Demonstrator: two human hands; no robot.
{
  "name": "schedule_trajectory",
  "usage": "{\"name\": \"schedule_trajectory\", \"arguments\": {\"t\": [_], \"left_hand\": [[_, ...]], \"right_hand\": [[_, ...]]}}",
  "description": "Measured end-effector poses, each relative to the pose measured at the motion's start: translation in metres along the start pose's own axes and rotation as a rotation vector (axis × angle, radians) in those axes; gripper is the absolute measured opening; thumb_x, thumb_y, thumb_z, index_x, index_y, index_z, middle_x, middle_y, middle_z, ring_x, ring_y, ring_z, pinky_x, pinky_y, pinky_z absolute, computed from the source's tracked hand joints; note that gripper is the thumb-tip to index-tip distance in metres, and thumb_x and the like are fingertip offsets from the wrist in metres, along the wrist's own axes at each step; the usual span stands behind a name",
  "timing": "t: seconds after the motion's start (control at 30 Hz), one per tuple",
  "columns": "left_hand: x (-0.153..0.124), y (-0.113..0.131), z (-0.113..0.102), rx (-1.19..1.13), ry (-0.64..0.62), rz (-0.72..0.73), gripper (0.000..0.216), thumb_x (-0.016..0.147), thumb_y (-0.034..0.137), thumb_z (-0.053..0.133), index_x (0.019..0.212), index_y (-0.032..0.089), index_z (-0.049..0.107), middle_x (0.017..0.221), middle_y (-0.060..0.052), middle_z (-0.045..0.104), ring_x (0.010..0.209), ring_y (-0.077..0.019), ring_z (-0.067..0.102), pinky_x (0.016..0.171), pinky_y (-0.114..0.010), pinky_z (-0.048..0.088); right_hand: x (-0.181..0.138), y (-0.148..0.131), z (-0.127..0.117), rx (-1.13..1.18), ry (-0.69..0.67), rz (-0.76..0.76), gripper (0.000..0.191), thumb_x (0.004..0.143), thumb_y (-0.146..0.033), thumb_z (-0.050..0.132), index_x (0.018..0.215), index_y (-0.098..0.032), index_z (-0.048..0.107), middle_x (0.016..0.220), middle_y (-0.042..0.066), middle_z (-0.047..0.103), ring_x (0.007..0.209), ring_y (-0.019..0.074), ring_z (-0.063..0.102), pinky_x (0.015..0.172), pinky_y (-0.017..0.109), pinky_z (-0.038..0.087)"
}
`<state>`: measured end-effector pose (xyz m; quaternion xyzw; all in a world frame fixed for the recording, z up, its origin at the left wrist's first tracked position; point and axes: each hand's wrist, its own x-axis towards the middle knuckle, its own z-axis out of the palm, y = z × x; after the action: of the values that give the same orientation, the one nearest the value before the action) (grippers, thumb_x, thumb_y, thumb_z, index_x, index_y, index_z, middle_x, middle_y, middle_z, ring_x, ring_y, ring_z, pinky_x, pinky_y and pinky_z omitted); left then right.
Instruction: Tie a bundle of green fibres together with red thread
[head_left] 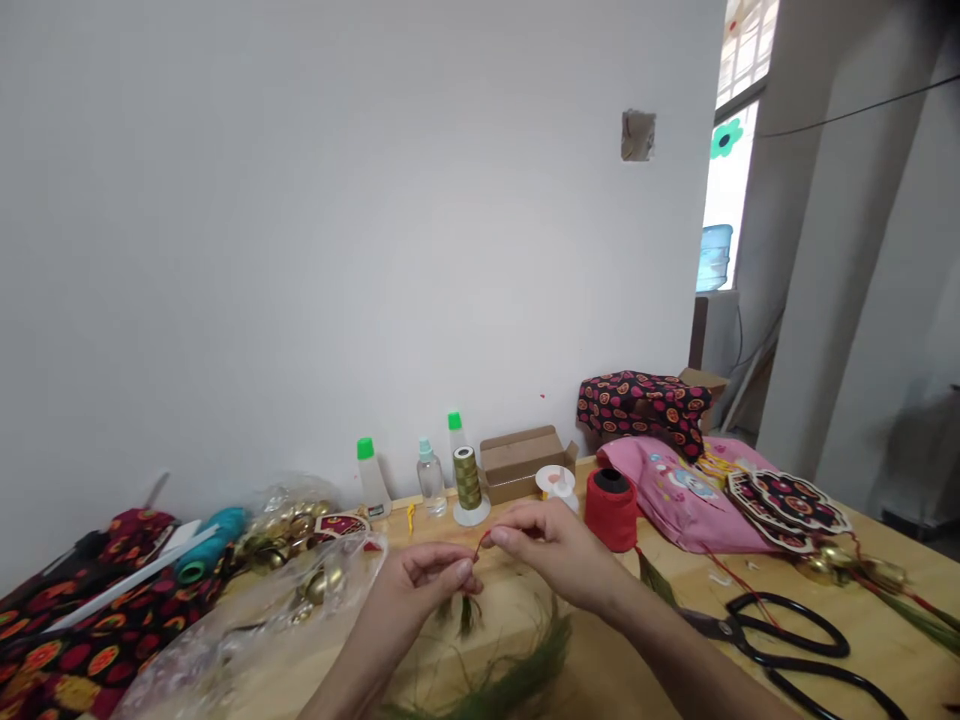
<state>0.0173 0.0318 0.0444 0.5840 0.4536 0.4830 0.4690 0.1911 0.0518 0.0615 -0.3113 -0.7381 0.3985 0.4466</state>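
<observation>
My left hand (429,585) is closed in a pinch near the middle of the wooden table. Below its fingers hangs a short tuft of green threads (469,618), which looks like a tassel. My right hand (546,552) pinches a thin red cord (478,548) that runs across to the left fingertips. How the cord joins the tuft is hidden behind my fingers. A larger bundle of loose green thread (517,680) lies nearer to me, under both hands. Right of my right hand stands a cone of red thread (611,512).
Black-handled scissors (750,640) lie at the right, before a pink bag (667,495) and patterned ornaments (787,505). Behind my hands are a green thread spool (466,480), bottles (431,485) and a cardboard box (525,465). Golden bells (322,582) in plastic sit left.
</observation>
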Motion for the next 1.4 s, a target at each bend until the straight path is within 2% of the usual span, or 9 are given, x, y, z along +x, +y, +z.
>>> {"name": "schedule_trajectory", "arguments": {"t": [0.2, 0.3, 0.4, 0.53, 0.7, 0.83, 0.93, 1.1, 1.4], "left_hand": [[-0.005, -0.017, 0.012, -0.461, -0.089, -0.182, 0.012, 0.060, 0.023, 0.069, 0.070, 0.015, 0.068, 0.054, 0.001, 0.063, 0.051, -0.0090, 0.057, 0.052, -0.017, 0.042], [-0.008, -0.023, 0.015, -0.590, -0.100, -0.310, 0.014, 0.061, 0.022, 0.068, 0.072, 0.013, 0.069, 0.057, 0.000, 0.063, 0.051, -0.0084, 0.057, 0.053, -0.018, 0.043], [-0.011, -0.032, 0.018, -0.664, -0.119, -0.396, 0.021, 0.062, 0.029, 0.067, 0.074, 0.011, 0.069, 0.059, -0.003, 0.063, 0.052, -0.0103, 0.057, 0.054, -0.021, 0.044], [-0.014, -0.042, 0.024, -0.688, -0.154, -0.404, 0.031, 0.060, 0.037, 0.067, 0.076, 0.011, 0.069, 0.062, -0.005, 0.064, 0.057, -0.0127, 0.057, 0.055, -0.021, 0.042], [-0.016, -0.050, 0.030, -0.589, -0.153, -0.389, 0.021, 0.060, 0.029, 0.068, 0.075, 0.013, 0.069, 0.050, 0.001, 0.056, 0.046, -0.0074, 0.050, 0.048, -0.018, 0.036], [-0.017, -0.051, 0.031, -0.611, -0.138, -0.413, 0.020, 0.061, 0.027, 0.068, 0.076, 0.013, 0.068, 0.049, 0.002, 0.053, 0.044, -0.0067, 0.048, 0.045, -0.018, 0.033], [-0.017, -0.047, 0.031, -0.614, -0.106, -0.401, 0.023, 0.061, 0.029, 0.067, 0.074, 0.011, 0.068, 0.048, 0.002, 0.052, 0.041, -0.0067, 0.045, 0.044, -0.020, 0.033], [-0.017, -0.041, 0.027, -0.618, -0.090, -0.471, 0.039, 0.059, 0.045, 0.064, 0.076, 0.010, 0.067, 0.054, 0.001, 0.050, 0.034, -0.0016, 0.032, 0.033, -0.017, 0.014], [-0.016, -0.050, 0.021, -0.586, -0.220, -0.434, 0.024, 0.068, 0.030, 0.061, 0.082, 0.012, 0.066, 0.054, 0.004, 0.044, 0.036, 0.0005, 0.021, 0.035, -0.018, 0.007]], "right_hand": [[0.013, 0.010, 0.001, 0.474, -0.029, 0.283, 0.026, 0.067, -0.037, 0.059, 0.067, -0.012, 0.064, 0.058, 0.000, 0.059, 0.047, 0.0059, 0.047, 0.051, 0.019, 0.036], [0.010, 0.023, 0.006, 0.554, 0.001, 0.310, 0.026, 0.069, -0.037, 0.058, 0.070, -0.011, 0.062, 0.058, -0.001, 0.056, 0.037, 0.0017, 0.036, 0.038, 0.016, 0.023], [0.005, 0.033, 0.013, 0.594, 0.040, 0.364, 0.025, 0.070, -0.035, 0.056, 0.071, -0.010, 0.060, 0.050, -0.005, 0.046, 0.033, 0.0001, 0.021, 0.034, 0.018, 0.007], [-0.002, 0.038, 0.019, 0.558, 0.053, 0.443, 0.022, 0.071, -0.032, 0.053, 0.068, -0.010, 0.059, 0.039, -0.010, 0.030, 0.033, 0.0019, 0.015, 0.035, 0.020, 0.004], [-0.005, 0.041, 0.019, 0.480, 0.202, 0.467, 0.019, 0.069, -0.029, 0.052, 0.065, -0.012, 0.058, 0.037, -0.011, 0.024, 0.034, 0.0028, 0.013, 0.036, 0.021, 0.005], [-0.005, 0.043, 0.018, 0.437, 0.276, 0.460, 0.017, 0.068, -0.027, 0.050, 0.064, -0.012, 0.058, 0.036, -0.011, 0.023, 0.034, 0.0034, 0.014, 0.037, 0.020, 0.006], [-0.005, 0.045, 0.020, 0.409, 0.237, 0.471, 0.019, 0.068, -0.028, 0.050, 0.064, -0.011, 0.058, 0.037, -0.011, 0.025, 0.034, 0.0033, 0.015, 0.037, 0.020, 0.007], [-0.007, 0.051, 0.025, 0.356, 0.183, 0.499, 0.023, 0.068, -0.032, 0.052, 0.067, -0.011, 0.059, 0.039, -0.010, 0.028, 0.035, 0.0033, 0.019, 0.036, 0.020, 0.009], [-0.008, 0.049, 0.025, 0.295, 0.278, 0.416, 0.021, 0.069, -0.031, 0.052, 0.063, -0.013, 0.059, 0.037, -0.010, 0.025, 0.035, 0.0042, 0.016, 0.037, 0.020, 0.012]]}}
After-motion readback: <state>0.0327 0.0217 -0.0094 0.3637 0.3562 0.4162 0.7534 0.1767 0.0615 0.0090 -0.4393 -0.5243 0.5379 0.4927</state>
